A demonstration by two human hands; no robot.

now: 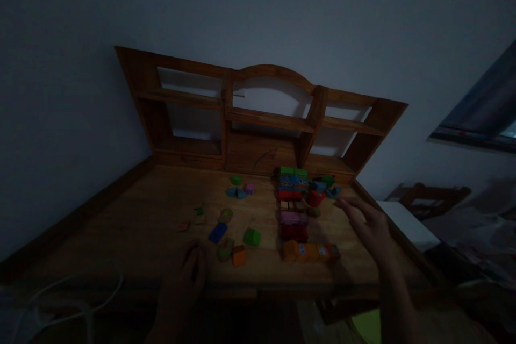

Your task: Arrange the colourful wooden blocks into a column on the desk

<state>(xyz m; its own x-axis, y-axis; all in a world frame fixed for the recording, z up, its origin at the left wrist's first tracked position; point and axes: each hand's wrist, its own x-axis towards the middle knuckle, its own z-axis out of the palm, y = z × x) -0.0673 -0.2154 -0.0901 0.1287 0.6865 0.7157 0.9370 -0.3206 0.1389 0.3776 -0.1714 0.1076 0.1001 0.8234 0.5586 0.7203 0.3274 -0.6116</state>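
Observation:
My left hand rests at the front edge of the wooden desk, left of the loose blocks, its fingers curled in; whatever may be inside is hidden. Nearest to it are a blue block, a rounded green block and an orange block. Over the right side of the desk, my right hand reaches leftward with fingers stretched out; I see nothing held. Its fingertips are close to a red block with a blue piece on top. Rows of coloured blocks stand left of it, including orange blocks.
A wooden shelf unit stands along the back of the desk. More loose pieces lie mid-desk, among them a green block and a pink block. A chair is at the right. The room is dim.

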